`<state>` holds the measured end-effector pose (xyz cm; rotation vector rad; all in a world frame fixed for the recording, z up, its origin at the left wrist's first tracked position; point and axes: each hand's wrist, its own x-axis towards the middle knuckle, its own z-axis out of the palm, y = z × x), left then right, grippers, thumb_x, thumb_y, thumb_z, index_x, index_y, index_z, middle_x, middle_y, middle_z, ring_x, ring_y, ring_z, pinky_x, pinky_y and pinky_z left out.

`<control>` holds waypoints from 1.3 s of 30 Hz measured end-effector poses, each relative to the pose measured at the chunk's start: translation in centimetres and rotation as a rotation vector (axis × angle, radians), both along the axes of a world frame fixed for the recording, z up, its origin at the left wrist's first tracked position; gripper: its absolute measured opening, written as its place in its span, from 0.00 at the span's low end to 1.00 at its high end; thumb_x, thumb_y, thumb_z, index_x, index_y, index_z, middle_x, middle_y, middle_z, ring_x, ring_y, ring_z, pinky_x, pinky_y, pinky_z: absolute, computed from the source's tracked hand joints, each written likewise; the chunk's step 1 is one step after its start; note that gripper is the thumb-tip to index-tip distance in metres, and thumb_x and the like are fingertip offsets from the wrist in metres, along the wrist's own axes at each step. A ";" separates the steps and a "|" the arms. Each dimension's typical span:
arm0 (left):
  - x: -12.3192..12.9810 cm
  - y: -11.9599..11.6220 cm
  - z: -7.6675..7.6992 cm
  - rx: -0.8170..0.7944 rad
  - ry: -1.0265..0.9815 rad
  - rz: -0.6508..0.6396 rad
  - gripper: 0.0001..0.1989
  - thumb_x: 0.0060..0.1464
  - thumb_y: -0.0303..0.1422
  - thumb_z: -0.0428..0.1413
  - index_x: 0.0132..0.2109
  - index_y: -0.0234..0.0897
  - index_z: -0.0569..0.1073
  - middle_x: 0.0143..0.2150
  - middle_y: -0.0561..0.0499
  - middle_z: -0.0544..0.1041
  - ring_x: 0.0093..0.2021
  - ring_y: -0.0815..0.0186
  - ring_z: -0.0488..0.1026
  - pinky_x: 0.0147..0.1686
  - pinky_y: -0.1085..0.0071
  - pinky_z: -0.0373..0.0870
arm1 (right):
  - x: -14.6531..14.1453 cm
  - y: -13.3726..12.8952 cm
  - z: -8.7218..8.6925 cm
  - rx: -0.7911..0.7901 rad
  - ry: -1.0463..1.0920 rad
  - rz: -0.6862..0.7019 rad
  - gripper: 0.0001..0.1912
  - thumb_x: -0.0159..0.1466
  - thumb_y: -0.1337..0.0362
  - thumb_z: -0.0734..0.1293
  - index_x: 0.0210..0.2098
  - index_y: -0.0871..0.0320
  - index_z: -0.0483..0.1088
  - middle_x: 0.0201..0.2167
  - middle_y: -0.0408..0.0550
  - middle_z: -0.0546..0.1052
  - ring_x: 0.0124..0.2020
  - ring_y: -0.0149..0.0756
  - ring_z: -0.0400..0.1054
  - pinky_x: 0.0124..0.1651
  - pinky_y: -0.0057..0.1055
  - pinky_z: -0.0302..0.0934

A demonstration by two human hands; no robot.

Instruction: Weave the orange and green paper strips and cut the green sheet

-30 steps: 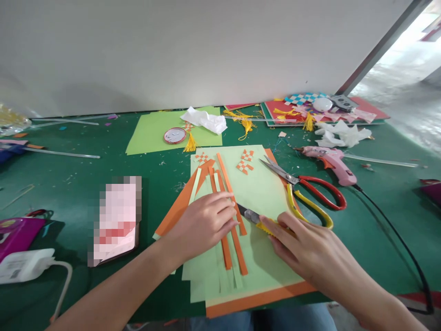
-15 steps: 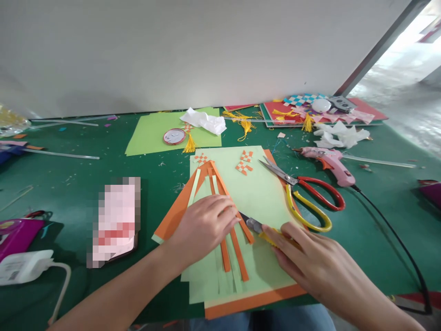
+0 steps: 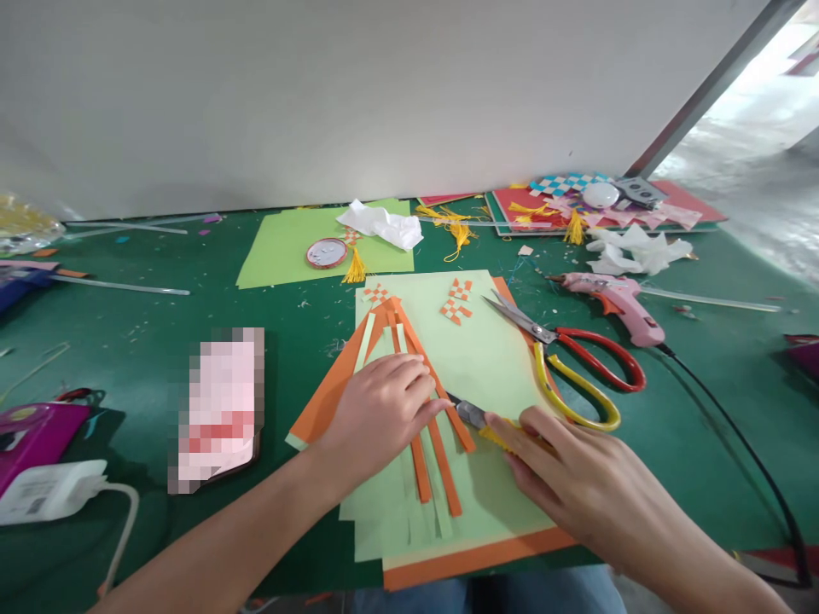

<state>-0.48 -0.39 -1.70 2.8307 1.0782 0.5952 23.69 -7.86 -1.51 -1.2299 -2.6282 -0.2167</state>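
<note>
My left hand (image 3: pixel 387 396) rests with curled fingers on woven orange paper strips (image 3: pixel 446 473) and pale green strips (image 3: pixel 408 495), which fan out toward me. In my right hand (image 3: pixel 569 456) is a yellow utility knife (image 3: pixel 471 414), its dark blade reaching to the strips beside my left fingers. Below lies a stack of pale green paper (image 3: pixel 499 490) with an orange sheet (image 3: pixel 479 554) showing at its front edge. Small orange-and-white checkered pieces (image 3: pixel 456 312) lie toward the top of the stack. Scissors (image 3: pixel 543 335) with red and yellow handles lie open at its right side.
A pink glue gun (image 3: pixel 618 300) with a black cord lies to the right. On the left are a blurred-out phone (image 3: pixel 217 409) and a white charger (image 3: pixel 51 490). Farther back are a lime sheet (image 3: pixel 269 247), a tape roll (image 3: pixel 326 252), crumpled tissue (image 3: pixel 640 249) and yellow tassels (image 3: pixel 457 232).
The whole view has shifted slightly to the right. Both hands, the utility knife and the strips keep nearly the same positions relative to one another.
</note>
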 end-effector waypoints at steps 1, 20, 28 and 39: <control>0.1 0.0 0.0 -0.002 0.009 0.010 0.16 0.64 0.43 0.50 0.37 0.34 0.73 0.39 0.45 0.78 0.45 0.57 0.75 0.42 0.61 0.74 | 0.0 0.0 0.0 -0.002 -0.002 0.005 0.16 0.69 0.68 0.56 0.52 0.63 0.68 0.31 0.46 0.67 0.25 0.30 0.65 0.27 0.32 0.55; 0.4 -0.1 -0.4 0.056 0.038 0.036 0.26 0.60 0.54 0.47 0.36 0.33 0.71 0.39 0.42 0.77 0.42 0.56 0.75 0.40 0.61 0.75 | -0.2 0.7 -0.1 0.039 0.002 -0.036 0.16 0.68 0.67 0.57 0.53 0.62 0.69 0.32 0.47 0.69 0.27 0.33 0.67 0.26 0.32 0.55; 0.4 -0.1 -0.5 0.078 0.019 0.039 0.27 0.60 0.55 0.46 0.37 0.32 0.71 0.38 0.42 0.77 0.42 0.56 0.76 0.39 0.61 0.76 | -0.4 2.0 0.1 0.126 -0.020 -0.076 0.16 0.69 0.68 0.56 0.49 0.62 0.72 0.32 0.48 0.72 0.24 0.29 0.66 0.25 0.29 0.56; -0.1 0.0 -0.2 0.057 0.006 -0.128 0.24 0.60 0.51 0.50 0.41 0.31 0.73 0.39 0.44 0.78 0.48 0.56 0.75 0.56 0.53 0.67 | 1.5 0.9 -0.5 0.051 0.014 -0.110 0.16 0.69 0.66 0.56 0.52 0.60 0.70 0.34 0.47 0.70 0.27 0.30 0.69 0.25 0.30 0.56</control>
